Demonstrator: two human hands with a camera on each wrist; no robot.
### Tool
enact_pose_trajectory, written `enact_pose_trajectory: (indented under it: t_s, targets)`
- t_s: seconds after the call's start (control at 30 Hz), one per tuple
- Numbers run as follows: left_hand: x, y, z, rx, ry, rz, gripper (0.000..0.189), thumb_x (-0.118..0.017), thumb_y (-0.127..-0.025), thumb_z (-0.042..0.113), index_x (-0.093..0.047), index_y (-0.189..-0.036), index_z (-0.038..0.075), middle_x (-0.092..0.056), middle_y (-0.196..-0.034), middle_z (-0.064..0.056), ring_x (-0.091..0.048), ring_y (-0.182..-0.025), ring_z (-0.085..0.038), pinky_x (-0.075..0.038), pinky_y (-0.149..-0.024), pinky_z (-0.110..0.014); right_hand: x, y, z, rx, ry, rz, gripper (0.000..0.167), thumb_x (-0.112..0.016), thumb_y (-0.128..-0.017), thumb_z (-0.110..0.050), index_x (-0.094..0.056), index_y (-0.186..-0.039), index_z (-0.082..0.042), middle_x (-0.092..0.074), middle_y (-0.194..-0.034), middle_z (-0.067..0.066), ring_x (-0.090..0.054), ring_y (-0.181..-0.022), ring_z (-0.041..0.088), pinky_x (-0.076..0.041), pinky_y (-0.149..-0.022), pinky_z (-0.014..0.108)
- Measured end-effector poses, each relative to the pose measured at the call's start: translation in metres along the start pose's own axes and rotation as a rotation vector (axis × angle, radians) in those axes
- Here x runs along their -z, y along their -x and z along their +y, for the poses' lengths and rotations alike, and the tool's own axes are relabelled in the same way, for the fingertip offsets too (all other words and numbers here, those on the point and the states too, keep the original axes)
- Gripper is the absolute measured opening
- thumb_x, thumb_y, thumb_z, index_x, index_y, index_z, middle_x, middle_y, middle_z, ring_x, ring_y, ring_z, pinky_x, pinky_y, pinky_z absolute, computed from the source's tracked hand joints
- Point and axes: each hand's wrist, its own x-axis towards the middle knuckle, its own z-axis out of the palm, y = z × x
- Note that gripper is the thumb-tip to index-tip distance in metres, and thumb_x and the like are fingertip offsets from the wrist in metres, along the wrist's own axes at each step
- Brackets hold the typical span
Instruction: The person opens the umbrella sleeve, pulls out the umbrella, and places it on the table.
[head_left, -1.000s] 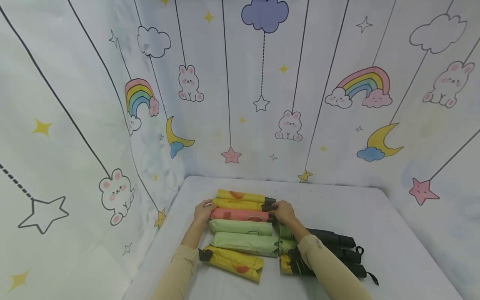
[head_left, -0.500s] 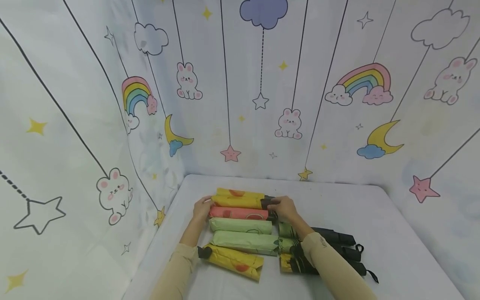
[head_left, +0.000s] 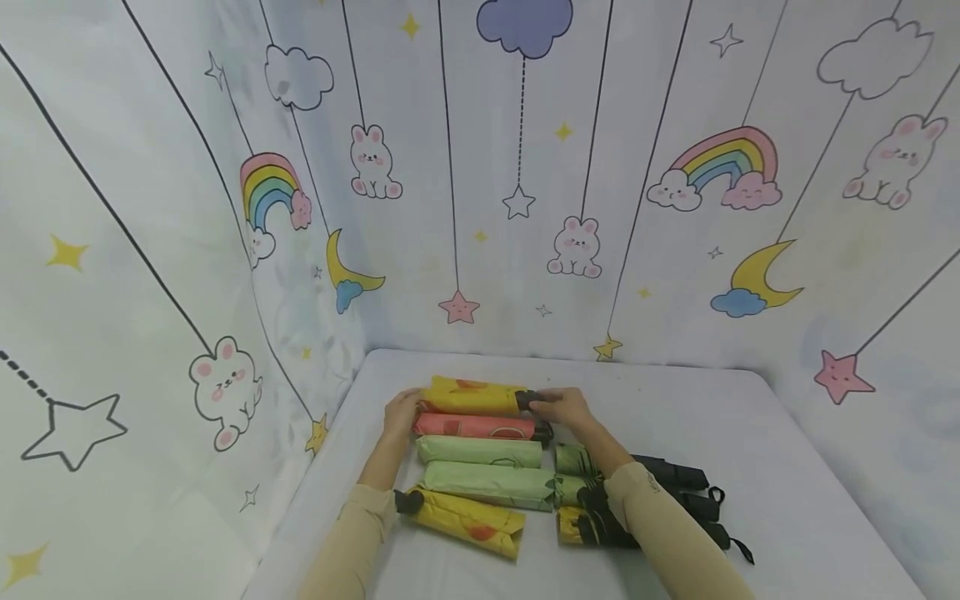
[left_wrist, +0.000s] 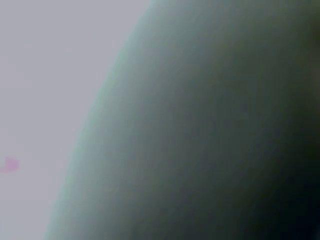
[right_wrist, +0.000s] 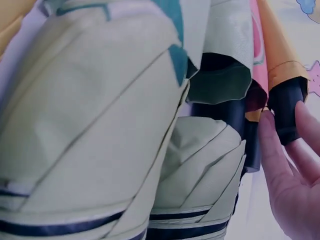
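In the head view, a folded yellow umbrella lies crosswise at the far end of a row, pressed against another yellow one mostly hidden behind it. My left hand holds its left end. My right hand holds its black handle; in the right wrist view the thumb and fingers flank that handle. Nearer me lie a folded red umbrella and two pale green ones, the upper and the lower. The left wrist view is a dark blur.
A yellow umbrella lies tilted at the front, its handle to the left. Several folded umbrellas with black handles lie under and beside my right forearm. The white table meets a patterned cloth wall at the back.
Both hands have moved slightly away from me, pushing the second yellow umbrella against the farthest one, so the gap between them has closed. The remaining umbrellas stay put.
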Motion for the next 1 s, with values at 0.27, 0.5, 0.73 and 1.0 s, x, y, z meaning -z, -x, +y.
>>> enact_pose_trajectory:
  t_s: [0.27, 0.5, 0.73, 1.0]
  targets:
    - [0.001, 0.001, 0.005, 0.053, 0.183, 0.005, 0.037, -0.070, -0.100, 0.016, -0.067, -0.128, -0.007, -0.068, -0.110, -0.012, -0.069, -0.096, -0.024, -0.055, -0.103, -0.040, 0.001, -0.002, -0.004, -0.112, -0.310, -0.035, 0.050, -0.079, -0.094, -0.010, -0.063, -0.139, 0.004, -0.063, -0.134, 0.031, -0.072, -0.112, 0.031, -0.054, -0.105, 0.048]
    - [0.004, 0.001, 0.003, 0.047, 0.220, 0.002, 0.047, -0.069, -0.100, 0.011, -0.058, -0.144, -0.002, -0.068, -0.111, -0.010, -0.068, -0.095, -0.020, -0.056, -0.102, -0.039, 0.001, 0.001, -0.007, -0.099, -0.436, -0.084, 0.055, -0.076, -0.097, -0.011, -0.056, -0.147, 0.003, -0.059, -0.141, 0.030, -0.067, -0.121, 0.035, -0.048, -0.112, 0.050]
    - [0.008, 0.000, 0.000, 0.080, 0.246, 0.005, 0.045, -0.072, -0.100, 0.013, -0.061, -0.140, -0.005, -0.067, -0.112, -0.008, -0.065, -0.098, -0.018, -0.050, -0.110, -0.043, 0.001, 0.002, -0.010, -0.085, -0.510, -0.121, 0.053, -0.077, -0.097, -0.011, -0.058, -0.144, 0.003, -0.055, -0.147, 0.029, -0.068, -0.121, 0.032, -0.049, -0.112, 0.047]
    - [0.010, 0.001, 0.000, 0.106, 0.316, -0.037, 0.048, -0.073, -0.099, 0.013, -0.059, -0.142, -0.004, -0.070, -0.083, 0.000, -0.066, -0.085, -0.015, -0.048, -0.111, -0.044, 0.000, 0.002, -0.014, -0.080, -0.581, -0.141, 0.050, -0.066, -0.102, -0.002, -0.049, -0.146, 0.012, -0.043, -0.155, 0.033, -0.072, -0.112, 0.033, -0.055, -0.104, 0.041]
